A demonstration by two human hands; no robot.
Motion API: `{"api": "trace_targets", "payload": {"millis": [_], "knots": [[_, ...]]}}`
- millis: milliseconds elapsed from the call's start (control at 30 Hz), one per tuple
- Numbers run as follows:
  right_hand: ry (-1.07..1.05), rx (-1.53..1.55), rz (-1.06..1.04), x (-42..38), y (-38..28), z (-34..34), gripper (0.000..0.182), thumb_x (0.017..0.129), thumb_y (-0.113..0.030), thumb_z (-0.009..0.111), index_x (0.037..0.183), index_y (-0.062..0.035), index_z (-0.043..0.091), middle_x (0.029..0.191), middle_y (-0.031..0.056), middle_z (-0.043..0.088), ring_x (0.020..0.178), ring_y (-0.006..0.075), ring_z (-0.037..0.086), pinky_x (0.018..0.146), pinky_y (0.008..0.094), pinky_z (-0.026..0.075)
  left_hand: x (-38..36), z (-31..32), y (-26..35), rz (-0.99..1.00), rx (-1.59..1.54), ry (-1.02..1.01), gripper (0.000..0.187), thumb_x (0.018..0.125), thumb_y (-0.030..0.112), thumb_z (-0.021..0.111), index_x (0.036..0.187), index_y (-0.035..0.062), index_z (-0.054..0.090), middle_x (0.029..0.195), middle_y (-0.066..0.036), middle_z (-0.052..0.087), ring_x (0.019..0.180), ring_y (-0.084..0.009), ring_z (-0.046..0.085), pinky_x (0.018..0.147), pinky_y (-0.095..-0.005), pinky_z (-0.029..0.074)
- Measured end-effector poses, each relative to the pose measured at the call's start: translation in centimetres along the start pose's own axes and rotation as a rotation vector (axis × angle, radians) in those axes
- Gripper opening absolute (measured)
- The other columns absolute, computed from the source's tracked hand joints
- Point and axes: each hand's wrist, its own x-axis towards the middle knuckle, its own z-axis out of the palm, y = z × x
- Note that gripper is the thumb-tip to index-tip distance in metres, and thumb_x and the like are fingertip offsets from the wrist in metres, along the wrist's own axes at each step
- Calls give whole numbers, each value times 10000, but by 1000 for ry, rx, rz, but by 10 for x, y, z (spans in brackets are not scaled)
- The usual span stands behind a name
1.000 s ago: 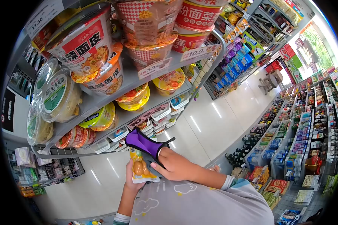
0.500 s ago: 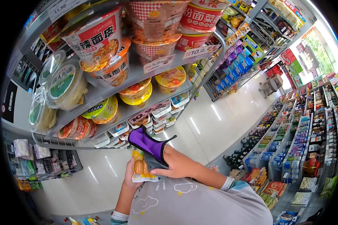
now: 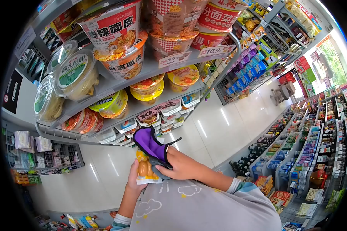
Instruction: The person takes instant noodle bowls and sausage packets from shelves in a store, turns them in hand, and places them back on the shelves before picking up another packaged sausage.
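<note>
Egg packet (image 3: pixel 145 169), yellow and white with brown eggs showing, sits before the person's midriff, between both hands. Left hand (image 3: pixel 134 178) pinches it at its left edge, thumb along that edge, other fingers mostly hidden. Right hand (image 3: pixel 177 164) grips a purple-lined pouch (image 3: pixel 149 143), black-edged and grey outside, thumb on the grey part; remaining fingers out of sight. Purple inside faces up; dark strap (image 3: pixel 176 141) sticks out to the right. Pouch overlaps the packet's upper right. Under the wrists, grey garment (image 3: pixel 204 208) printed with clouds. Beyond, grey shelf (image 3: pixel 121 85) with stacked noodle cups (image 3: pixel 111 32), clear-lidded bowls (image 3: pixel 76 75) at its left end, price tags (image 3: pixel 174 59) reading 5.9 and 10.9. Pale tiled floor (image 3: pixel 85 192) below. Rightward, bottles (image 3: pixel 297 154) in long rows; farther off, a stool (image 3: pixel 284 90) near bright glass.
</note>
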Motion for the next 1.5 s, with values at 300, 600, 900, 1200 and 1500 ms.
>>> {"api": "trace_targets", "payload": {"millis": [300, 600, 900, 1200, 1500], "knots": [[59, 178, 33, 1, 14, 12, 501, 884, -243, 709, 1279, 23, 553, 1143, 240, 565, 1051, 402, 544, 945, 421, 453, 4, 15, 13, -54, -167, -222, 647, 1044, 594, 326, 1396, 74, 484, 1254, -107, 636, 1129, -256, 637, 981, -410, 506], [15, 142, 27, 5, 9, 0, 475, 863, -173, 675, 1281, 10, 543, 1152, 233, 558, 1084, 410, 522, 974, 444, 429, 18, 50, 15, -59, -33, 72, 554, 1065, 527, 347, 1362, 92, 516, 1251, -80, 647, 1138, -228, 636, 997, -381, 501], [76, 57, -143, 14, -1, 4, 357, 770, -146, 682, 1048, 27, 540, 1047, 227, 538, 1010, 417, 522, 925, 483, 427, 30, 53, 15, -26, 102, 56, 447, 1079, 457, 379, 1270, 102, 572, 1172, -67, 680, 1056, -196, 667, 934, -361, 532], [206, -29, -151, 6, 9, 19, 409, 783, -150, 690, 1115, 38, 544, 1048, 226, 521, 988, 413, 521, 896, 479, 448, 34, 65, 17, -96, 97, 63, 435, 1081, 425, 375, 1303, 92, 547, 1205, -73, 663, 1105, -205, 653, 960, -375, 526], [214, 88, -17, 5, 7, 9, 373, 809, -159, 657, 1100, 46, 547, 1004, 217, 536, 955, 399, 537, 858, 461, 466, 38, 56, 3, -121, 96, 59, 386, 1074, 396, 364, 1230, 112, 574, 1116, -56, 675, 1001, -190, 670, 874, -361, 547]]}}
